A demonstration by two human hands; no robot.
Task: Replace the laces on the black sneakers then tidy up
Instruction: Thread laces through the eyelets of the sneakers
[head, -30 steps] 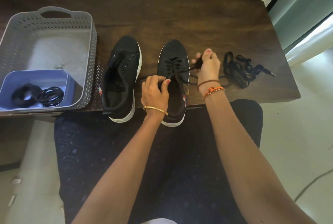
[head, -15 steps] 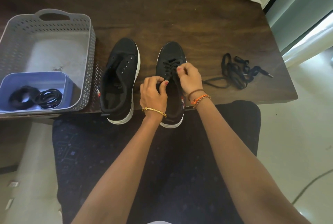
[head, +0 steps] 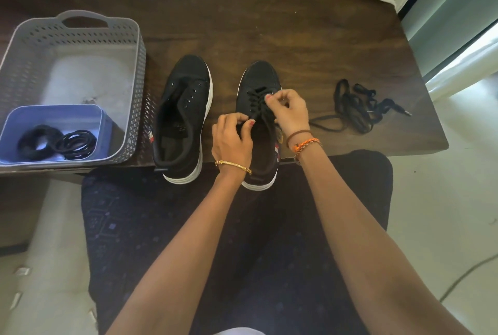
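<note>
While my left hand [head: 231, 140] and right hand [head: 289, 111] each pinch the limp, light lace [head: 257, 104] on the right sneaker [head: 258, 78], I judge its stiff tip handiest.

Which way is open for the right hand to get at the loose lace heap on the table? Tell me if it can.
Probably yes. The loose lace heap lies bare on the table, just right of the right hand, with nothing between them. But that hand is pinching the lace on the right sneaker, so it must let go first.
</note>
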